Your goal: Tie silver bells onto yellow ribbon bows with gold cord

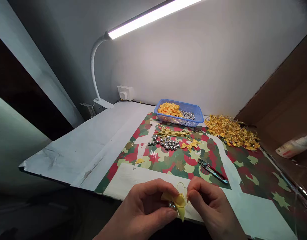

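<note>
Near the front edge of the table, my left hand (pixel 140 208) pinches a yellow ribbon bow (pixel 180 202) between thumb and fingers. A small silver bell (pixel 171 205) sits against the bow, partly covered by the thumb. From the bow a thin gold cord (pixel 179 184) loops up toward my right hand (pixel 212 205), whose thumb and forefinger are pinched on it; the fingertips hide its end. Beyond the hands lie several loose silver bells (pixel 169 144), a bundle of gold cords (pixel 172 132) and a few yellow bows (pixel 193 145).
Thread snips (pixel 213 171) lie just past my right hand. A blue basket (pixel 198 116) with bows and bells stands by the wall. At right is a heap of corded yellow bows (pixel 230 131). A clip lamp (pixel 93 66) arches over the table from the left.
</note>
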Demonstrator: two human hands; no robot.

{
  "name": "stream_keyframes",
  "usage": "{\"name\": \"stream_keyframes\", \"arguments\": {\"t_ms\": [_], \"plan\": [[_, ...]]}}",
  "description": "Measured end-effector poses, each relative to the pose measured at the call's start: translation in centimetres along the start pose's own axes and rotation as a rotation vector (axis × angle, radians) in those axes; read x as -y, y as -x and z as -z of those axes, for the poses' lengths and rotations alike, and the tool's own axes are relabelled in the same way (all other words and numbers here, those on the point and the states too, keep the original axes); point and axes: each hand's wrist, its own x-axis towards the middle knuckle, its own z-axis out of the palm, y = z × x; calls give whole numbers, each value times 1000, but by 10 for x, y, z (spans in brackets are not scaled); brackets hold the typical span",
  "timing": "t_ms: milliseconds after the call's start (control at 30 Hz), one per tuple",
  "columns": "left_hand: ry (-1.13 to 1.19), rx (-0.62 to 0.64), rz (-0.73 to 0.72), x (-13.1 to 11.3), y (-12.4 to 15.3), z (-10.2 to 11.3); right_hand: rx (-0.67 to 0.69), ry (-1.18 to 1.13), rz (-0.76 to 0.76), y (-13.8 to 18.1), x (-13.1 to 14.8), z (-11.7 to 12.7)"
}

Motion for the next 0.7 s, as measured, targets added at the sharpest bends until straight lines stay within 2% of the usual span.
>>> {"name": "stream_keyframes", "arguments": {"t_ms": [100,233,300,367,433,500,633,700], "plan": [[62,63,50,-2,-1,1,-84,81,71,-1,-4,-1],[94,101,33,0,-4,1,-228,300,285,-4,-13,-7],[103,92,33,1,-5,2,-260,343,319,-5,-17,-7],[143,76,25,3,-5,2,-258,333,291,-6,-19,-5],[202,74,18,5,-6,3,-190,255,222,-5,-17,0],[240,110,31,7,-7,6,-55,138,151,-4,-13,6],[297,292,111,15,-13,13,291,-2,139,-4,-4,12],[306,348,147,19,-16,16,367,-3,152,-5,-4,12]]}}
